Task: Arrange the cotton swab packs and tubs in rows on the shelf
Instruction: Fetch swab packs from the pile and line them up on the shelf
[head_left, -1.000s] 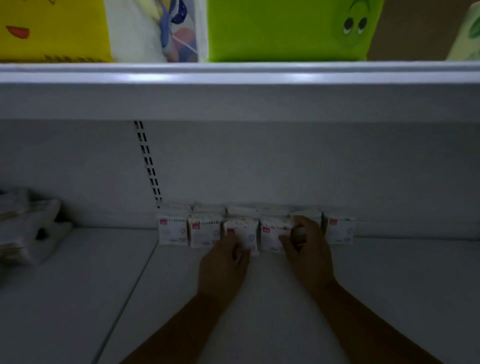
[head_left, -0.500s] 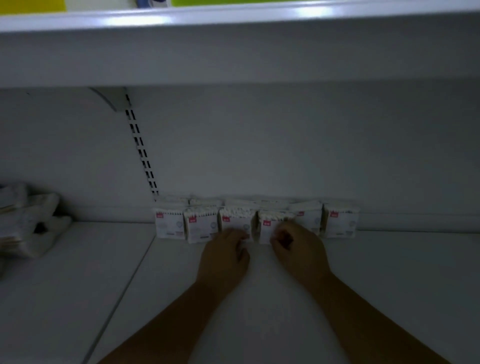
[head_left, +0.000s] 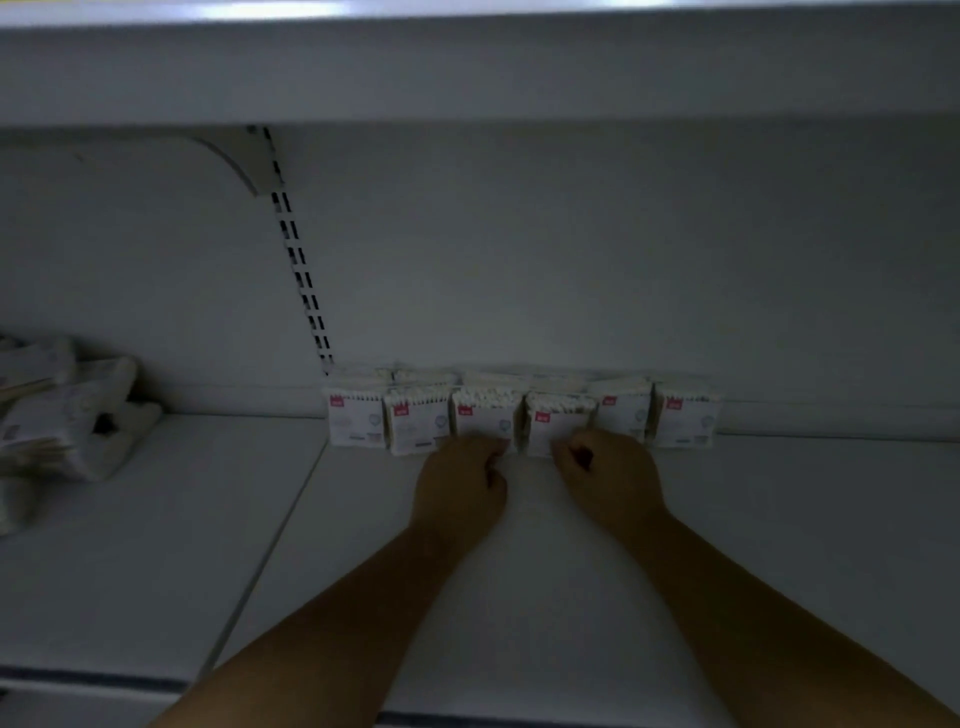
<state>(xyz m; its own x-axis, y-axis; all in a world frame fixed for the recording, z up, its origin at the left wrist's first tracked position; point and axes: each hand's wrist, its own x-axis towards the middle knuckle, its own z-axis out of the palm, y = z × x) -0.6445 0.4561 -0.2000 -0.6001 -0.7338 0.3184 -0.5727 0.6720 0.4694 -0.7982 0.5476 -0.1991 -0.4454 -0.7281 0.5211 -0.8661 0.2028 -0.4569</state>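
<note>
1. I count six packs (head_left: 683, 421) in the front row, upright at the back of the shelf (head_left: 779, 519) — more behind, uncountable.
2. Left hand (head_left: 460, 480) pinches the third pack (head_left: 485, 418) at its base; right hand (head_left: 610, 478) pinches the fourth pack (head_left: 556, 423).

Far to the left of the left hand (head_left: 457, 488), a loose pile of white wrapped bundles (head_left: 62, 410) lies slumped near the back wall (head_left: 571, 270), some of them tilted, their print too blurred to read. Up and to the left of that hand, a slotted metal strip (head_left: 298, 265) slants down the wall with 2 columns of dark slots. At the top of the strip a curved white bracket (head_left: 234, 156) juts leftward under the upper board (head_left: 467, 67), which spans the full width above both hands. A bright glare (head_left: 285, 8) lies along its front edge, high above and left of the right hand (head_left: 608, 478)
</note>
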